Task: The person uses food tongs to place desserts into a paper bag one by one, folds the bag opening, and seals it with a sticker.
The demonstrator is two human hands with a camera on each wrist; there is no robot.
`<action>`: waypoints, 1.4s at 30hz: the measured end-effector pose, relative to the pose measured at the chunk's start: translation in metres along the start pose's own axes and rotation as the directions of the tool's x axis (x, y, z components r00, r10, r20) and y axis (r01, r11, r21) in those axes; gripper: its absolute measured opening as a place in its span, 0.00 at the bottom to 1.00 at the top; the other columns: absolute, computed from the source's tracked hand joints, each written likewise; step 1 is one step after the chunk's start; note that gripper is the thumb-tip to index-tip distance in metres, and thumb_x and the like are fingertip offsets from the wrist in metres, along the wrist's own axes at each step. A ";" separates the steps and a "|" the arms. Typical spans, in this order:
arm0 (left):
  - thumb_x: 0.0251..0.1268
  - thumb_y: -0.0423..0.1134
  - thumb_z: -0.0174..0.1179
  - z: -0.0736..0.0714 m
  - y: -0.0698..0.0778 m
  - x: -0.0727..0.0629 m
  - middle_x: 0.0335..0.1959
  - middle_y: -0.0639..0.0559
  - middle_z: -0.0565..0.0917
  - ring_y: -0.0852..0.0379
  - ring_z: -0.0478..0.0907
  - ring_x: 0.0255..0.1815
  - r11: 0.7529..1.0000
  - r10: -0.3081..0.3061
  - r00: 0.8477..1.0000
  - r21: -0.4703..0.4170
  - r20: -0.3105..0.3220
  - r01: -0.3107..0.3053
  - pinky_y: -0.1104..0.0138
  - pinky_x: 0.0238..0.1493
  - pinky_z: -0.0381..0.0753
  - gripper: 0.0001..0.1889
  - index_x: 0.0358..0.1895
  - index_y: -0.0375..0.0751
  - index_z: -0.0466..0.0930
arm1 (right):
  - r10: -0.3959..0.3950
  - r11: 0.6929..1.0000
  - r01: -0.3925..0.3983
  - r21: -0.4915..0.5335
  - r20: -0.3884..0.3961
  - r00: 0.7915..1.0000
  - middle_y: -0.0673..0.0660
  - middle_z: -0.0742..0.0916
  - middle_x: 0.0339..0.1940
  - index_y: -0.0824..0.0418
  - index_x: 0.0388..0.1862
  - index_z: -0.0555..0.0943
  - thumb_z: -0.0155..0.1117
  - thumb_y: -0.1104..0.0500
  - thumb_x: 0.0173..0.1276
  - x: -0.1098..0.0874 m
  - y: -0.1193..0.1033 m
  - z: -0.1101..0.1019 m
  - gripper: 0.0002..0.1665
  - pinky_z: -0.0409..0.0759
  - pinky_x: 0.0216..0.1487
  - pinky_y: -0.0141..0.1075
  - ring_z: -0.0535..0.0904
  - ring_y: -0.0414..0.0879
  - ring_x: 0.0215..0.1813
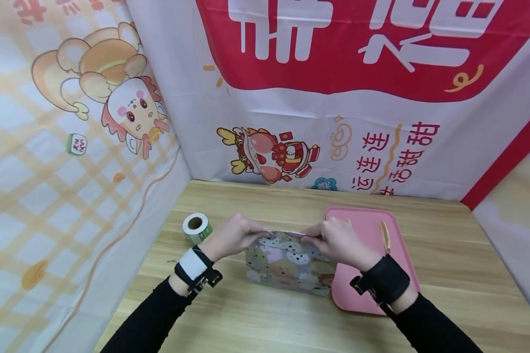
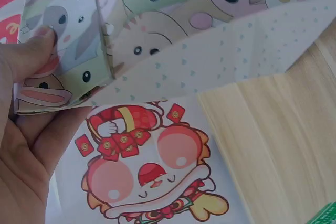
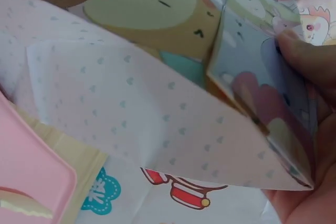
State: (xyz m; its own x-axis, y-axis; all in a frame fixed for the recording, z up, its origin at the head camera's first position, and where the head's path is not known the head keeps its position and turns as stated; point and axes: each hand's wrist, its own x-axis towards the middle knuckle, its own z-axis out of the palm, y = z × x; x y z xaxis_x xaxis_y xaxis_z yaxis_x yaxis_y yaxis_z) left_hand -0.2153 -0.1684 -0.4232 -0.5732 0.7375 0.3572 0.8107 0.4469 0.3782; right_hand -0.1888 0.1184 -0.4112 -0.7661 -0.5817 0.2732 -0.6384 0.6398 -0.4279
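Observation:
A paper bag (image 1: 287,267) printed with cartoon animals stands on the table, its top edge folded over in a band. My left hand (image 1: 234,236) pinches the left end of that folded top. At the right end my right hand (image 1: 339,241) grips the same fold. In the left wrist view, the thumb (image 2: 39,51) presses the folded band (image 2: 65,40) from the front, with fingers behind. The right wrist view shows the right thumb (image 3: 302,59) on the band too. Pale side panels (image 3: 126,103) with small hearts slope away from the fold. The bag's inside is hidden.
To the right, a pink tray (image 1: 402,245) lies partly behind the right forearm, with a slim tan object (image 1: 385,235) on it. A roll of labels (image 1: 196,228) stands left of the bag. Printed cloth walls (image 1: 194,122) border the wooden table (image 1: 256,201).

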 end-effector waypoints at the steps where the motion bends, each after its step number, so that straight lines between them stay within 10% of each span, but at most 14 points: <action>1: 0.63 0.31 0.67 -0.001 0.000 -0.001 0.38 0.52 0.88 0.67 0.83 0.29 1.000 -0.004 1.000 0.008 0.001 0.004 0.80 0.28 0.76 0.08 0.44 0.42 0.89 | 0.003 1.000 -0.003 -0.005 0.008 1.000 0.40 0.75 0.15 0.52 0.31 0.89 0.71 0.55 0.65 -0.001 0.001 -0.001 0.04 0.52 0.15 0.29 0.61 0.32 0.15; 11: 0.69 0.43 0.63 0.014 0.036 0.034 0.16 0.63 0.77 0.71 0.65 0.14 0.979 -0.039 0.998 0.203 0.059 0.026 0.78 0.17 0.63 0.07 0.43 0.48 0.89 | -0.040 0.990 0.032 -0.135 -0.053 0.998 0.41 0.78 0.16 0.54 0.33 0.90 0.73 0.55 0.63 0.005 -0.012 0.001 0.05 0.62 0.15 0.28 0.67 0.30 0.15; 18: 0.64 0.38 0.67 0.017 0.035 0.043 0.25 0.58 0.86 0.71 0.73 0.18 0.989 -0.013 0.999 0.147 0.046 0.006 0.79 0.20 0.68 0.07 0.44 0.47 0.90 | -0.013 0.999 0.013 -0.030 0.022 1.000 0.41 0.79 0.17 0.55 0.40 0.90 0.70 0.55 0.66 0.001 0.001 -0.006 0.07 0.61 0.15 0.28 0.64 0.30 0.15; 34: 0.63 0.37 0.67 0.008 0.007 0.015 0.35 0.53 0.88 0.72 0.77 0.21 1.000 0.006 0.999 0.020 -0.049 -0.005 0.79 0.21 0.71 0.07 0.43 0.44 0.89 | 0.000 0.995 -0.005 0.103 0.050 0.999 0.42 0.85 0.25 0.59 0.42 0.89 0.65 0.60 0.70 -0.033 0.040 -0.020 0.08 0.67 0.20 0.29 0.70 0.32 0.20; 42: 0.65 0.34 0.66 -0.003 -0.011 -0.012 0.38 0.52 0.88 0.74 0.60 0.12 0.996 -0.060 0.997 -0.066 -0.049 0.057 0.75 0.13 0.62 0.09 0.46 0.42 0.88 | 0.006 0.994 -0.016 0.107 0.091 0.996 0.40 0.83 0.22 0.55 0.37 0.88 0.64 0.59 0.72 -0.032 0.040 -0.022 0.07 0.72 0.23 0.32 0.74 0.32 0.22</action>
State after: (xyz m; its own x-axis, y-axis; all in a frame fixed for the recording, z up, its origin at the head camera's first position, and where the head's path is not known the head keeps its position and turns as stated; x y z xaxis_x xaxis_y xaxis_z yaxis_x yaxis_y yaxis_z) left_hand -0.2180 -0.1832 -0.4291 -0.6259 0.6839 0.3749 0.7673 0.4538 0.4532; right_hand -0.1916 0.1738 -0.4182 -0.7600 -0.6211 0.1914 -0.6147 0.5912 -0.5221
